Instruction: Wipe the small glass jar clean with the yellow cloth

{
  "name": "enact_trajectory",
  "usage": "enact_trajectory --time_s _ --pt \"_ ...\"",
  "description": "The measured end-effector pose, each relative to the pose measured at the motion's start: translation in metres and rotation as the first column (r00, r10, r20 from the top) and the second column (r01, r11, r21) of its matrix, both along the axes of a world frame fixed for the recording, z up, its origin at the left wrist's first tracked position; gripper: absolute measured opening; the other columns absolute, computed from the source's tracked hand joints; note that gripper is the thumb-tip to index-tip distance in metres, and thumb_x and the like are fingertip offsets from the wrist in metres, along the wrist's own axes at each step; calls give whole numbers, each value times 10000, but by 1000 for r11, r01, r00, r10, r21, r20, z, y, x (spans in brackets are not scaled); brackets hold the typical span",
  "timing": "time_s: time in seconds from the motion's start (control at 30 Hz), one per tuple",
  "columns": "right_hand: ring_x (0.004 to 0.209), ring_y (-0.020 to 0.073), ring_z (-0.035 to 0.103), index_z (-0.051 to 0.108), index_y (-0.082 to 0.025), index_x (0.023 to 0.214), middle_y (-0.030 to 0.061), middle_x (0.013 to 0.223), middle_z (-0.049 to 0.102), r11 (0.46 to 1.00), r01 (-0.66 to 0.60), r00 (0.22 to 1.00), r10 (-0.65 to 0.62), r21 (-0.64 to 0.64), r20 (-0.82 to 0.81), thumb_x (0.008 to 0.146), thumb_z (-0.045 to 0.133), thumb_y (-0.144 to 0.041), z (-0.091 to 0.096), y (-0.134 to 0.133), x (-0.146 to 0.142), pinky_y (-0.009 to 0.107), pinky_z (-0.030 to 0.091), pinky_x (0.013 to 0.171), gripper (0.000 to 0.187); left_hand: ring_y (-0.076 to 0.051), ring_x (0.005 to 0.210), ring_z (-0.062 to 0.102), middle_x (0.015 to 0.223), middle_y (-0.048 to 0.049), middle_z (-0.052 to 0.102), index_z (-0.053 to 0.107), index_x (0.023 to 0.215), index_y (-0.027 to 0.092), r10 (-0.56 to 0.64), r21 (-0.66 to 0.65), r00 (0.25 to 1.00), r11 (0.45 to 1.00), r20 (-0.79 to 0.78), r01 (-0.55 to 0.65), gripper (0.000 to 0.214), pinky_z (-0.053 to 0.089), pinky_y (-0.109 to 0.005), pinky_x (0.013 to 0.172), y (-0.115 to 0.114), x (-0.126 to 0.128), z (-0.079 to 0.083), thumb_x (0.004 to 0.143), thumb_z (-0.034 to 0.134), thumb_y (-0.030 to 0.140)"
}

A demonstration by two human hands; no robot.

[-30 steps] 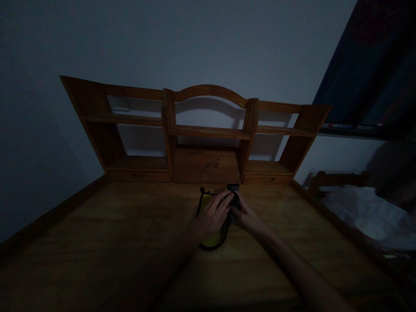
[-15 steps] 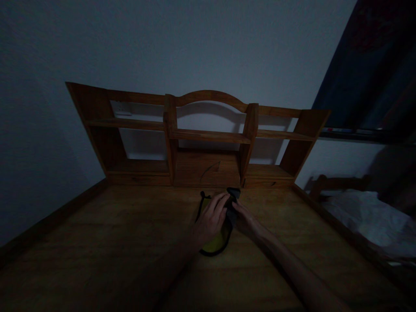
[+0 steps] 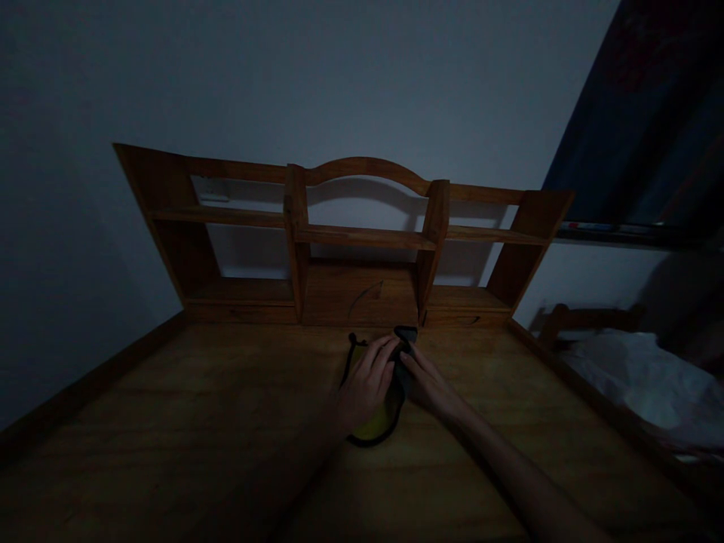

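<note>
One cloth (image 3: 373,428) is apparently being folded on the bench (image 3: 226,392), pinched by the right hand (image 3: 433,383), left hand (image 3: 363,391) laid across, grip unclear; a steady hold seems called for next.

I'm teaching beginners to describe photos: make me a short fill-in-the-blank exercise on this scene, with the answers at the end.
1. The cloth has trim coloured ____.
2. The right hand touches the cloth's grey part, while the left hand covers some of its ____ part.
3. The desk and the shelf are both made of ____.
4. A white bundle lies beyond the desk's ____ side.

Missing words: black; yellow; wood; right.
</note>
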State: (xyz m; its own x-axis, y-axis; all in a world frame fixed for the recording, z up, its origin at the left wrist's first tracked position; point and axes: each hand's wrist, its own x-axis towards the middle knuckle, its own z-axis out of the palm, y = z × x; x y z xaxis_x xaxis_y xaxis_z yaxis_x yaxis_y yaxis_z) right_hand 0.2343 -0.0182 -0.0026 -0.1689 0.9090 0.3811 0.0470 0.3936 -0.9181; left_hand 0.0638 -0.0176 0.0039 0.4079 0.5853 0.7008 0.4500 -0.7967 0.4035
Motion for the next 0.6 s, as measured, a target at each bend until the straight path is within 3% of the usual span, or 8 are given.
enact_trajectory --time_s 0.2,0.6 --pt "1218 205 519 536 -250 1300 49 1299 580 999 -18 1000 18 -50 -12 929 515 -428 1 -1 1 337 362 1073 412 -188 1319 422 1410 -92 434 335 1423 222 3 33 1000 999 -10 -2 441 392 -381 1107 -1 0 1 983 328 208" --pt "1060 214 599 567 -236 1271 62 1193 636 996 59 987 -69 73 143 941 484 -407 4 -2 6 322 444 959 381 -189 1330 409 1424 -95 424 329 1432 210 5 65 998 998 -70 -1 454 385 -371 1116 -5 -1 5 979 342 220"
